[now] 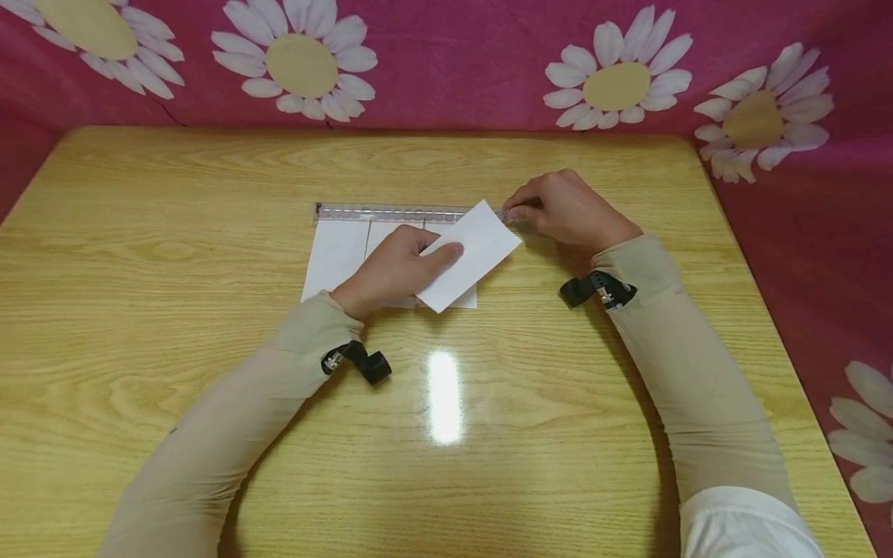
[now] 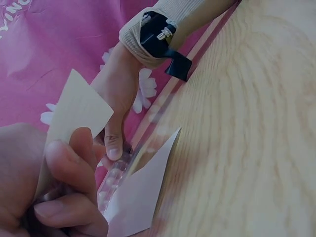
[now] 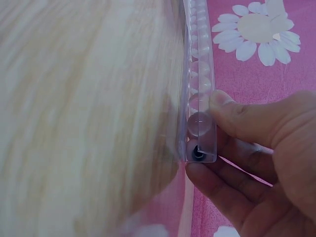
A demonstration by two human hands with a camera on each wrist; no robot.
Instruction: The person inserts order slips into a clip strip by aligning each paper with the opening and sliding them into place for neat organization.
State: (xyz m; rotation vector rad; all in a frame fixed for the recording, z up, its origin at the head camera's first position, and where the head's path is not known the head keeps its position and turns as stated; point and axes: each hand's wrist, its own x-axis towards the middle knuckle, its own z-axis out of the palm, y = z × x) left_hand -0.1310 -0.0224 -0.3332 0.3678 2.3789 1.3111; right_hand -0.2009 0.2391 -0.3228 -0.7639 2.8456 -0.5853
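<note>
My left hand [image 1: 394,267] pinches a white rectangular card [image 1: 481,244] between thumb and fingers, tilted above the table. In the head view this card overlaps part of a clear plastic strip [image 1: 391,212] that carries a row of round bumps. Thumb and fingers of my right hand [image 1: 572,211] grip the strip's right end, where a small black fitting [image 3: 198,153] shows in the right wrist view. Below the strip, white paper pieces [image 1: 333,260] lie side by side with narrow gaps, partly hidden by my left hand. One paper piece [image 2: 140,197] appears in the left wrist view with a raised corner.
The wooden table [image 1: 523,465] reaches under both forearms. Behind it hangs a pink cloth [image 1: 453,70] with daisies, also along the right side. Black straps [image 1: 366,364] stick out from both sleeves at the wrists.
</note>
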